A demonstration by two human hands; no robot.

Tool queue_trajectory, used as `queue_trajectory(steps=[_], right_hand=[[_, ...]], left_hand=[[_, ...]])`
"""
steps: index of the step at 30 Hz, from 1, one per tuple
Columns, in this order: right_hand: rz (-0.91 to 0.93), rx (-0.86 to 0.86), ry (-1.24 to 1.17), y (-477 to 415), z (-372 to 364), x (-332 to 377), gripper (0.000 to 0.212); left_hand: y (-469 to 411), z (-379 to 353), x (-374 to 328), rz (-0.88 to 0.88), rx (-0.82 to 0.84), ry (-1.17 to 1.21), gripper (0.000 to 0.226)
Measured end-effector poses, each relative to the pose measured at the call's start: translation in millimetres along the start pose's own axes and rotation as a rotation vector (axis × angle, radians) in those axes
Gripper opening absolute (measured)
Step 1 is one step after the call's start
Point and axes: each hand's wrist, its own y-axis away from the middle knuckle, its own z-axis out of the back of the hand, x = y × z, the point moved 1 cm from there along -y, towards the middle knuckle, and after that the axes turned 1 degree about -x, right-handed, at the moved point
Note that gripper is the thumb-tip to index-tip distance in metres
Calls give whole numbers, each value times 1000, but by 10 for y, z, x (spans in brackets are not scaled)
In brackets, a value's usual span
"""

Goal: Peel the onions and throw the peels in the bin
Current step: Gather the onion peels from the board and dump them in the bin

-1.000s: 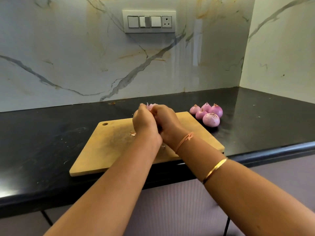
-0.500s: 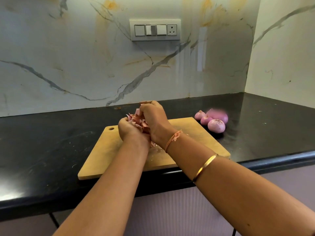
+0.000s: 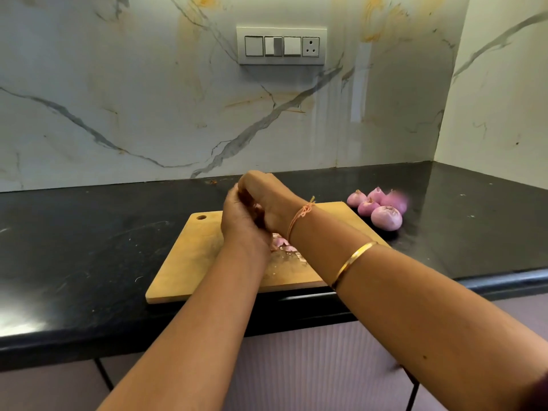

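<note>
the black stone counter [image 3: 89, 232] fills mid-frame, with the tan wooden cutting board [image 3: 192, 256] at its centre. my left hand [image 3: 240, 223] and right hand [image 3: 269, 197] meet above it, fingers curled. the cluster of pink onions [image 3: 385, 218] sits right of the board. papery pink peels [image 3: 281, 243] lie below my wrists. i judge more are cupped between my pressed-together hands, though only a sliver shows. i'd squeeze firmly, scoop up the strays and spill nothing binward.

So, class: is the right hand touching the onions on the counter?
Apart. The head view shows the right hand over the cutting board, with bare board between it and the onions.
</note>
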Motion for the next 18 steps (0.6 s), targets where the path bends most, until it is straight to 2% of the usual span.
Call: queue_trajectory(steps=[1,2,7,10,12,14,18], right_hand=[[-32,33,-6,44,19,24,7],[-63,63,-11,71,56,34,6],[-69,209,-27,155,169,66,17],[58,152,8,96,274,63,43],[144,103,63,61,402,19,39],[185,69,238,17,577,-50,34],[188,88,871,72,837,-209,49]], left_hand=[[-6,3,-4,-21,-45,-14,26],[-1,3,-11,-37,-87,-27,28],[-45,72,-94,-38,-174,58,31],[-87,118,-171,-52,-141,95,38],[-114,147,-226,-81,-107,101,39],[-143,182,-289,-110,-74,95,37],[-159,243,-401,-157,-91,74,35]])
